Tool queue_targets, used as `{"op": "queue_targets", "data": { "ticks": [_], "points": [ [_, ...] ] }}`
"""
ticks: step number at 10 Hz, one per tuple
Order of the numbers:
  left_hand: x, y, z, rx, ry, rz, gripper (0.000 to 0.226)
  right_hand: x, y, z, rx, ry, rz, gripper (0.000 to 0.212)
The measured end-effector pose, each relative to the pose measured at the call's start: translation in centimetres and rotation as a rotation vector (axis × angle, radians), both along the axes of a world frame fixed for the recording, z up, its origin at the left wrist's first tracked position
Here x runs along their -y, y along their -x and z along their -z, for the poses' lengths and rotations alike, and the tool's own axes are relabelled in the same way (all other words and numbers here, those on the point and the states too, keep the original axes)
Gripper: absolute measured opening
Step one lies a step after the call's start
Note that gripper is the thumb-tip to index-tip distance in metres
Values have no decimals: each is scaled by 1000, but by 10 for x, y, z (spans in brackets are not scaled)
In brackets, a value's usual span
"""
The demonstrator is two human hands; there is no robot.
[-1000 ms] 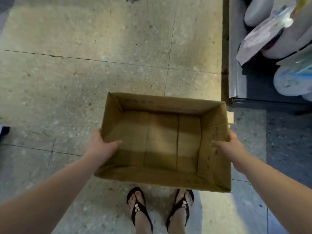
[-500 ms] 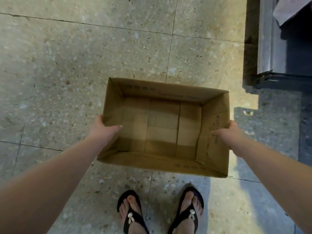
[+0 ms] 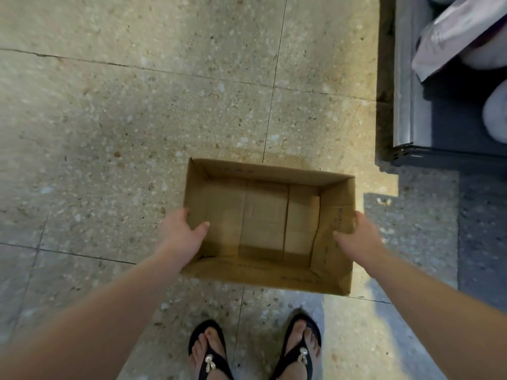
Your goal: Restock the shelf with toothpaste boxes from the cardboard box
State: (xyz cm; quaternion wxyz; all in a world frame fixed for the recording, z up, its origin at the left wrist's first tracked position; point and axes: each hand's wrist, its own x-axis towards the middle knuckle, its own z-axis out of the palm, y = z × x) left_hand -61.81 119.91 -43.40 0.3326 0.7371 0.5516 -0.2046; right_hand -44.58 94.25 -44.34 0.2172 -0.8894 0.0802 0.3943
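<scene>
Holding: the left hand (image 3: 179, 234) grips the left wall of an open brown rectangular cardboard box (image 3: 264, 215), thumb inside and fingers outside; the right hand (image 3: 359, 237) grips the right wall the same way.
Box: between both hands, opening upward, bare cardboard bottom in view; whether it touches the floor cannot be told.
Floor: speckled beige stone tiles (image 3: 137, 119) beneath both hands.
Shelf: grey metal shelf (image 3: 408, 105) beyond the right hand, carrying soft white packs (image 3: 493, 116).
Feet: black flip-flop sandals (image 3: 210, 352) nearer than the hands.
</scene>
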Motion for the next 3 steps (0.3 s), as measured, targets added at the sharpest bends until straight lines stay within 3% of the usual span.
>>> {"op": "queue_targets", "data": {
  "ticks": [1, 3],
  "points": [
    [8, -2, -45, -13, 30, 85, 62, -7, 10, -54, -22, 7, -96, 71],
    [25, -18, -170, 65, 1, 169, 57, -21, 18, -179, 3, -52, -179, 64]
  ]
}}
